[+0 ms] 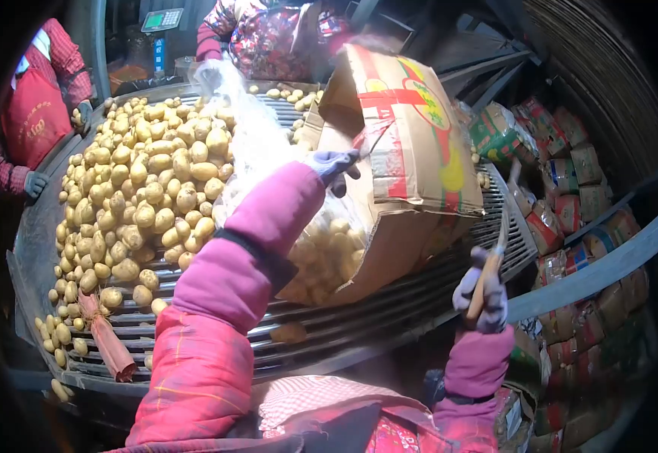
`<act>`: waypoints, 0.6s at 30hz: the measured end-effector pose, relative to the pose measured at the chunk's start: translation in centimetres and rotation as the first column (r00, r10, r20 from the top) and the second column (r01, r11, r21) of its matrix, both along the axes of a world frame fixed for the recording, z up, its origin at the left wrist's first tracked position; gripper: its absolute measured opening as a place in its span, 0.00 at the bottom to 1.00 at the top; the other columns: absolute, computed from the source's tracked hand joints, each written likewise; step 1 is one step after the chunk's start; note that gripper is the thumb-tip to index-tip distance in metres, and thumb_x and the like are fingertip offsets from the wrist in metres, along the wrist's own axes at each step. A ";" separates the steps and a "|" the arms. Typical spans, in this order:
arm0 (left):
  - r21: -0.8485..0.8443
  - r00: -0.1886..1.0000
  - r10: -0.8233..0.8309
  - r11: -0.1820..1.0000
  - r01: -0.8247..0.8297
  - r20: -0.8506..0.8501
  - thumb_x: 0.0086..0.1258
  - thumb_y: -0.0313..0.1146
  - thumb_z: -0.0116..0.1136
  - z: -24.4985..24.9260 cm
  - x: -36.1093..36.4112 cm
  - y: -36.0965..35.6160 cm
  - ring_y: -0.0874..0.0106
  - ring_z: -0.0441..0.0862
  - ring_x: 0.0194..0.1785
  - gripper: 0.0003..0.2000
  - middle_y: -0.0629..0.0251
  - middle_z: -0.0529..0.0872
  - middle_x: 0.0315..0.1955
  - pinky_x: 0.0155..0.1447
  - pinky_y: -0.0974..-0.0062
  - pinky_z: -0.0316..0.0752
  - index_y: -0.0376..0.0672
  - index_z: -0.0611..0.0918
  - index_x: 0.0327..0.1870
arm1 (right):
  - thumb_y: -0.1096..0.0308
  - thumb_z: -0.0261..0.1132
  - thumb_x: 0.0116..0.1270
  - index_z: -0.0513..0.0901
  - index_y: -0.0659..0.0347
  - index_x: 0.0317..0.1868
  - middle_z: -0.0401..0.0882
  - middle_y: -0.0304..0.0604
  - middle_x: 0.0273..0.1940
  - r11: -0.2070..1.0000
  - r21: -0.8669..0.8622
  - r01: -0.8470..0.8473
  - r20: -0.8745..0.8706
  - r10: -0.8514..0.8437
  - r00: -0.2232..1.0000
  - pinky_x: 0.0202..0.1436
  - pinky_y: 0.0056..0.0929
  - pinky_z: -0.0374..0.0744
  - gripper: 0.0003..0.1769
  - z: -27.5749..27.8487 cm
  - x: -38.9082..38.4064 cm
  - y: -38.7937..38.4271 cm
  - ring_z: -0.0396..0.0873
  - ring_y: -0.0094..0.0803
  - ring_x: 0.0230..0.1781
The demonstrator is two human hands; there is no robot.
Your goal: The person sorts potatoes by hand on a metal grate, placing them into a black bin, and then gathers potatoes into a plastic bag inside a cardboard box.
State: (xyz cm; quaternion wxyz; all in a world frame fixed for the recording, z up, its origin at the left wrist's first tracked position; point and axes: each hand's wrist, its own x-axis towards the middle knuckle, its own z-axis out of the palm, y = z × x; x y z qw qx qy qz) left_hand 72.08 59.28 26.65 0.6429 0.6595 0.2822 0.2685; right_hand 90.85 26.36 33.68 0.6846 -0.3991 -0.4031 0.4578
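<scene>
A large cardboard box (419,143) with red, yellow and green print lies tipped on its side on the slatted metal table (419,302). Its opening faces left, with a clear plastic bag (257,143) spilling from it and potatoes (325,257) inside. My left hand (334,167), in a pale glove, is at the box's open edge beside a torn strip of tape. Its fingers are curled closed; what they grip is hard to make out. My gloved right hand (484,296) is closed around the wooden handle of a knife (487,275), its thin blade pointing up.
A big pile of potatoes (148,181) covers the table's left part. A reddish rolled sack (106,340) lies at the front left. Two other people stand across the table, one in a red apron (38,117). Stacked cartons (570,219) and a metal rail (585,272) are at right.
</scene>
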 end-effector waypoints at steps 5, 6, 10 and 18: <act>-0.063 0.856 -0.048 0.994 0.094 0.516 0.68 0.50 0.52 -1.9 -5.3 -3.3 0.77 0.71 0.16 0.21 0.66 0.74 0.13 0.30 0.75 0.72 0.37 0.80 0.36 | 0.59 0.64 0.65 0.69 0.65 0.60 0.78 0.42 0.32 0.969 -0.133 0.206 0.590 -0.089 0.803 0.25 0.18 0.76 0.28 5.5 -5.1 5.6 0.76 0.23 0.25; -0.074 0.850 -0.040 0.993 0.092 0.525 0.68 0.50 0.52 -1.5 -6.2 -3.4 0.77 0.71 0.16 0.21 0.66 0.74 0.13 0.30 0.75 0.72 0.37 0.80 0.36 | 0.59 0.64 0.65 0.69 0.65 0.60 0.78 0.42 0.32 0.968 -0.142 0.205 0.599 -0.081 0.797 0.25 0.18 0.76 0.28 5.4 -6.4 6.7 0.76 0.23 0.25; -0.149 0.871 0.019 0.987 0.063 0.491 0.70 0.44 0.53 -1.9 -9.0 -3.6 0.78 0.71 0.16 0.16 0.67 0.75 0.14 0.23 0.80 0.68 0.36 0.80 0.38 | 0.67 0.66 0.64 0.73 0.64 0.56 0.79 0.39 0.34 0.969 0.041 0.245 0.942 -0.119 0.313 0.34 0.24 0.77 0.22 4.7 -8.5 8.2 0.75 0.21 0.29; -0.254 0.857 0.028 0.960 0.121 0.514 0.70 0.37 0.55 -2.8 -10.2 -5.0 0.79 0.69 0.17 0.12 0.68 0.79 0.24 0.21 0.82 0.65 0.36 0.78 0.44 | 0.63 0.65 0.64 0.69 0.53 0.65 0.80 0.50 0.50 0.934 0.084 0.347 0.909 0.070 -0.410 0.43 0.33 0.81 0.29 4.3 -12.0 8.1 0.84 0.38 0.42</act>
